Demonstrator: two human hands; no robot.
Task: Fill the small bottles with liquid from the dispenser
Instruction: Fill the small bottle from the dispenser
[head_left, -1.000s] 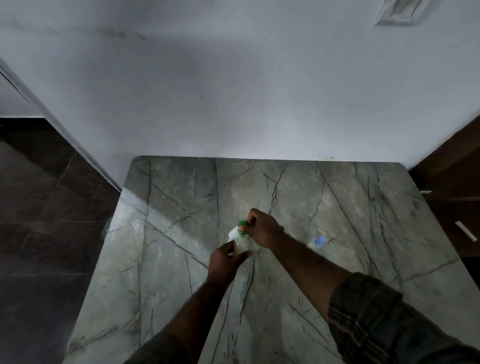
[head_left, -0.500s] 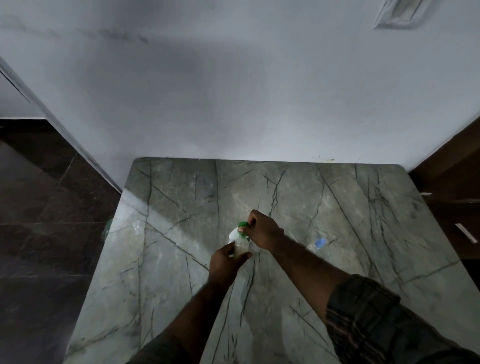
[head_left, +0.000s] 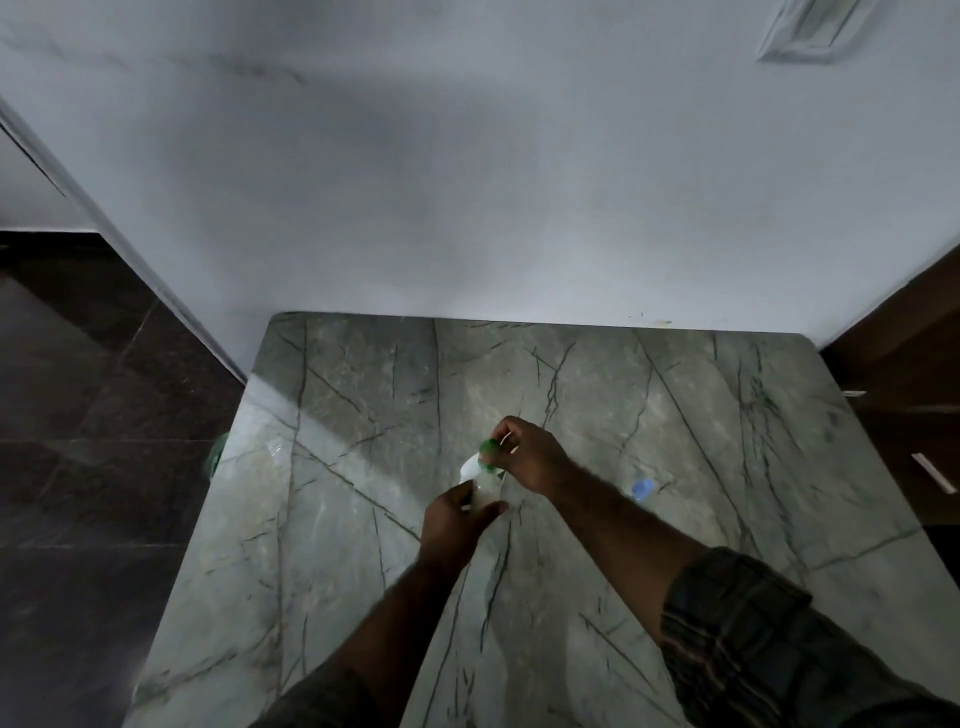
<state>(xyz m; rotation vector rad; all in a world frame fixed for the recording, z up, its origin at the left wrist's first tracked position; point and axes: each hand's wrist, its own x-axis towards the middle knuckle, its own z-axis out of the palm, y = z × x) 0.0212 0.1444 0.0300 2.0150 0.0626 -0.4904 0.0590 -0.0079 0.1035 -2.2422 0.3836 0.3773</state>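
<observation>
A small clear bottle (head_left: 487, 488) with pale liquid stands at the middle of the marble table (head_left: 675, 415). My left hand (head_left: 457, 522) grips its body from the near side. My right hand (head_left: 530, 460) pinches the green cap (head_left: 488, 447) on top of it. A white rounded object (head_left: 467, 470), partly hidden, shows just left of the bottle. A second small clear bottle with a blue cap (head_left: 642, 488) lies on the table to the right of my right forearm. No dispenser can be made out for certain.
A faint clear object (head_left: 275, 449) lies near the table's left edge, with something green (head_left: 218, 457) just beyond that edge. A white wall stands behind the table. Dark floor lies to the left and dark wooden furniture (head_left: 909, 364) to the right.
Both hands stay on the bottle and cap. My right hand's fingers have shifted slightly on the green cap; the bottle has not moved.
</observation>
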